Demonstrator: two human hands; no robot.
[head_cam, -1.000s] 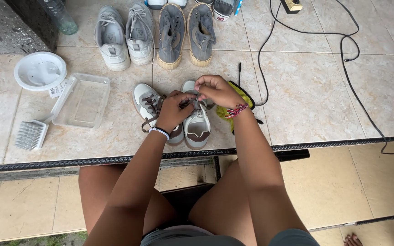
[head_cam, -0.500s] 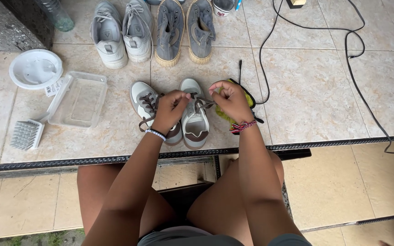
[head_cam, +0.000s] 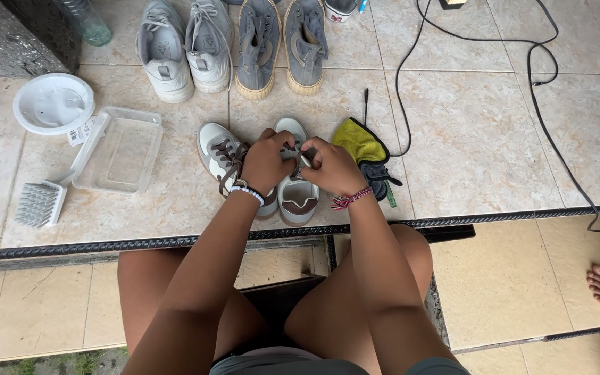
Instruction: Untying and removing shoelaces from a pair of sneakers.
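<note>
Left hand (head_cam: 264,161) and right hand (head_cam: 332,167), both closed, pinch the brown laces (head_cam: 298,158) over the right sneaker (head_cam: 297,194), keeping them taut; its mate (head_cam: 218,149) lies alongside.

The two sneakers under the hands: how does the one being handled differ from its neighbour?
The right sneaker sits under both the left hand and the right hand, which pinch its lace; the left sneaker is untouched. The left sneaker's brown laces lie loose and its toe angles away leftward; the right sneaker points straight ahead. Both are white with brown trim, on the tiled floor.
</note>
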